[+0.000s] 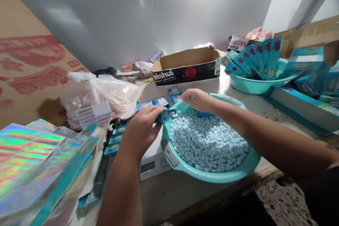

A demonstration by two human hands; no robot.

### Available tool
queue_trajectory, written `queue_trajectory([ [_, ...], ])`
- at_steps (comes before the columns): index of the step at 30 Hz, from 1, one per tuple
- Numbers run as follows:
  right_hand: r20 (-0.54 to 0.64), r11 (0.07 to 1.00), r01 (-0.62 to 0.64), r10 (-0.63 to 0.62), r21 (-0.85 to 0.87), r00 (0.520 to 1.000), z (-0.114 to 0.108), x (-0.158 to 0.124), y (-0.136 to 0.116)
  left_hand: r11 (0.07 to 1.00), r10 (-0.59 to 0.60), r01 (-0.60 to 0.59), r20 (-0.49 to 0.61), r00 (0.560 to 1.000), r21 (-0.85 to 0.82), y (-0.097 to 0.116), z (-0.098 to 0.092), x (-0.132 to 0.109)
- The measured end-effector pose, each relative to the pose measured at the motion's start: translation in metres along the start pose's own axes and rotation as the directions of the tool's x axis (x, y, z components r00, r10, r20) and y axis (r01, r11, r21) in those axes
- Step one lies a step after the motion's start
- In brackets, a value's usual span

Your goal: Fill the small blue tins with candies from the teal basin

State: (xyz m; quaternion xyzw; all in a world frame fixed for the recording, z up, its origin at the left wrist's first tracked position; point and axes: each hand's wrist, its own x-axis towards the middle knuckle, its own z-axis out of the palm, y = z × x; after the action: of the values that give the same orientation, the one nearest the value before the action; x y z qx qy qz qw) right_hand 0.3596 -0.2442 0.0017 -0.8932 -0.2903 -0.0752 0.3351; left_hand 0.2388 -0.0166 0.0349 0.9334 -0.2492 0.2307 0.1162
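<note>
A teal basin full of small pale blue tablets sits on a white scale at the table's front. My left hand is closed around a small blue box, held at the basin's left rim with tablets at its open end. My right hand hovers over the far side of the basin, fingers curled together in a pinch above the box. What the pinch holds is too small to make out.
More small blue boxes lie behind the basin, others to its left. Holographic sheets lie at the left. A plastic bag, a cardboard tray, a second teal basin with blue cartons, and blue display boxes stand behind.
</note>
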Motion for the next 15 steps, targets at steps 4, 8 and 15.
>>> queue_trajectory([
  [4, 0.034, 0.999, -0.014, 0.015, -0.034, 0.999, 0.004, -0.001, 0.002, 0.999, -0.008, 0.012, -0.107, 0.994, 0.036, 0.0, 0.007, 0.002],
  [8, -0.059, 0.999, 0.001, 0.001, 0.033, 0.998, -0.001, 0.004, 0.003, 0.999, -0.029, 0.03, 0.076, 0.997, -0.022, -0.005, 0.006, -0.001],
  [15, -0.061, 0.991, -0.048, 0.056, 0.124, 0.997, -0.011, -0.008, 0.012, 0.888, -0.349, 0.31, -0.057, 0.936, -0.339, -0.013, 0.007, -0.02],
])
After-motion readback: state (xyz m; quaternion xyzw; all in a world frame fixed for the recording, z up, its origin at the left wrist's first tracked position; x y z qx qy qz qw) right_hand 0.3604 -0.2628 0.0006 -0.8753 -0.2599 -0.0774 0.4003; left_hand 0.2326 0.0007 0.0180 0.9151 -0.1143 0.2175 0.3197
